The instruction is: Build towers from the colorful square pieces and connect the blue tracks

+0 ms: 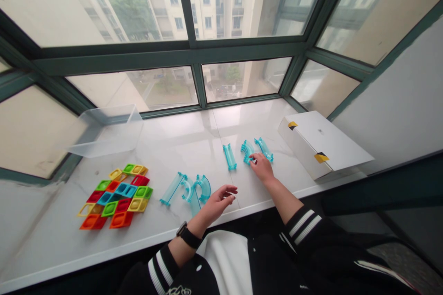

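The person's right hand [262, 167] has fingertips on a curved see-through blue plastic track piece [247, 151] lying on the white stone windowsill [180, 147], though it's hard to tell if it's actually pinched. The left hand [219, 200] hovers loosely open and empty, just beside a bunch of blue curved track pieces [189, 189].

Bare sill [180, 138] is left open between the bin [107, 131] and the box [321, 145]. The left front is blocked by blocks [116, 196], the middle by 2 track groups: near tracks [188, 189] and far tracks [229, 156]. A lane is left between them. The back is closed by glass [242, 78].
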Demonstrator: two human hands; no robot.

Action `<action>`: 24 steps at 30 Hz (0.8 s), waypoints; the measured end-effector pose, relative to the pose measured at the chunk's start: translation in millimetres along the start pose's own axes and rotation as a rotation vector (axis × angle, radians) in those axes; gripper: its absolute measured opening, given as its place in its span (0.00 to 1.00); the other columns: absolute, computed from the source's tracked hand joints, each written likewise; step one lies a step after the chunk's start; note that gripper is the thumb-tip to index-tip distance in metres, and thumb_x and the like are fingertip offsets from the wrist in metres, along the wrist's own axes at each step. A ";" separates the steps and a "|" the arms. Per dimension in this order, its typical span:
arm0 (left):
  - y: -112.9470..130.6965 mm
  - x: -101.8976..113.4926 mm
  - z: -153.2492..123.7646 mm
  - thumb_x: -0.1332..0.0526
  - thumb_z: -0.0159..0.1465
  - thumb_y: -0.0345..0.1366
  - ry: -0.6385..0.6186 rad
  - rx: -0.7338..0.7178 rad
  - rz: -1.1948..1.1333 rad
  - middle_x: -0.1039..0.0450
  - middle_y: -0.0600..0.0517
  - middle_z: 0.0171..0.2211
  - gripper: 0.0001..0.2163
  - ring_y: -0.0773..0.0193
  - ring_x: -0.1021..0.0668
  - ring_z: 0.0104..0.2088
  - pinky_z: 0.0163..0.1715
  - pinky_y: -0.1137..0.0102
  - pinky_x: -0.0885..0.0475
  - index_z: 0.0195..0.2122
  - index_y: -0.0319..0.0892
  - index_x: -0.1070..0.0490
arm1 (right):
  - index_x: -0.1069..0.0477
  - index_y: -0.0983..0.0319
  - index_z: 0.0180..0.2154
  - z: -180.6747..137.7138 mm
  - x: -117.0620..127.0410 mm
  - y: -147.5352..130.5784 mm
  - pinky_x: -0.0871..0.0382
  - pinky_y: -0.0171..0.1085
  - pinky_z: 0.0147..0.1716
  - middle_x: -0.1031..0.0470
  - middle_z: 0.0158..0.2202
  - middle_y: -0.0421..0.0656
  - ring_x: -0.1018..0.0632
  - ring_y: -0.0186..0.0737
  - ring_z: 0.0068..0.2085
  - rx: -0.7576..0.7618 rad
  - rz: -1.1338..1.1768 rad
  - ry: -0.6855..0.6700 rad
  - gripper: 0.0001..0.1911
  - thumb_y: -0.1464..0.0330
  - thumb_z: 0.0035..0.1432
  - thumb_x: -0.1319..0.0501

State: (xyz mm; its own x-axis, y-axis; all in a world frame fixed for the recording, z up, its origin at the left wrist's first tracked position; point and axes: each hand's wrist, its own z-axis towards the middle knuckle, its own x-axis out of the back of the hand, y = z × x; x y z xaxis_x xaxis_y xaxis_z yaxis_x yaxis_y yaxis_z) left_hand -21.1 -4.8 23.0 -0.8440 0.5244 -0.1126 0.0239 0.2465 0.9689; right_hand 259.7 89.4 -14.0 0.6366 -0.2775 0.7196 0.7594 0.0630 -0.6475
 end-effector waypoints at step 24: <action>6.9 3.1 -5.8 0.30 0.64 0.46 0.022 0.016 -0.049 0.22 0.43 0.53 0.21 0.57 0.22 0.47 0.48 0.61 0.26 0.54 0.43 0.24 | 0.22 0.58 0.52 -0.9 5.2 -6.1 0.31 0.42 0.42 0.22 0.44 0.47 0.24 0.44 0.38 -0.033 -0.080 -0.061 0.18 0.71 0.61 0.39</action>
State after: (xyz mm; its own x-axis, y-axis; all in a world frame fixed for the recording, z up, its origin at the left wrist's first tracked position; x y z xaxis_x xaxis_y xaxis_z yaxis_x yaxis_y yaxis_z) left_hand -26.6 -6.2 30.6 -0.8558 0.4936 -0.1550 -0.0096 0.2843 0.9587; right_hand 258.3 86.7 -6.5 0.5820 -0.2215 0.7825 0.8038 0.0110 -0.5947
